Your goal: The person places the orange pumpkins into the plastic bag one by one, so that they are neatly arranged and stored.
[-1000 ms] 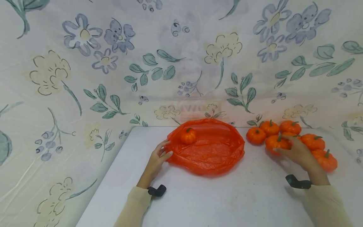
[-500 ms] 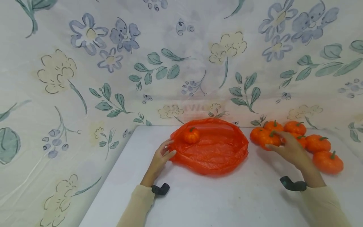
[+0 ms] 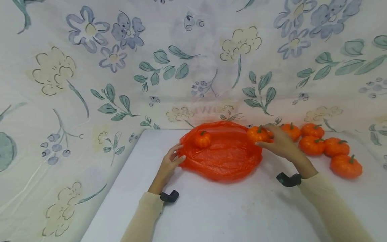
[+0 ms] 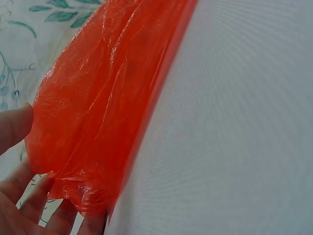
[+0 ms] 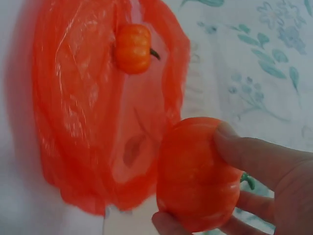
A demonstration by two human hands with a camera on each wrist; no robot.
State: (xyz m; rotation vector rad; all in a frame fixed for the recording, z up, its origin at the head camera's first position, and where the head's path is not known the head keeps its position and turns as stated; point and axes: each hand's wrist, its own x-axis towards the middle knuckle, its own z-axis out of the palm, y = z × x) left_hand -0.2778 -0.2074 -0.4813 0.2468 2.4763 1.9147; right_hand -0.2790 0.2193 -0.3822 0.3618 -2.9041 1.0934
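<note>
A small orange toy pumpkin [image 3: 257, 134] with a green stem is held in my right hand [image 3: 279, 143], at the right rim of a red plastic bag [image 3: 223, 161]. The right wrist view shows thumb and fingers around the pumpkin [image 5: 195, 176]. The bag lies with its mouth spread wide, and another pumpkin [image 3: 202, 139] sits inside toward the left. My left hand [image 3: 169, 164] touches the bag's left end, thumb spread apart from the fingers. In the left wrist view, the fingertips meet the crumpled edge of the bag [image 4: 102, 122].
Several more pumpkins [image 3: 311, 145] are grouped on the white table [image 3: 229, 208] at the right, the nearest pumpkin [image 3: 346, 166] at the front of the group. Behind the table hangs a floral cloth [image 3: 205, 67].
My right hand has lifted a pumpkin from the group and carried it left to the bag's right rim. The left hand stays at the bag's left end.
</note>
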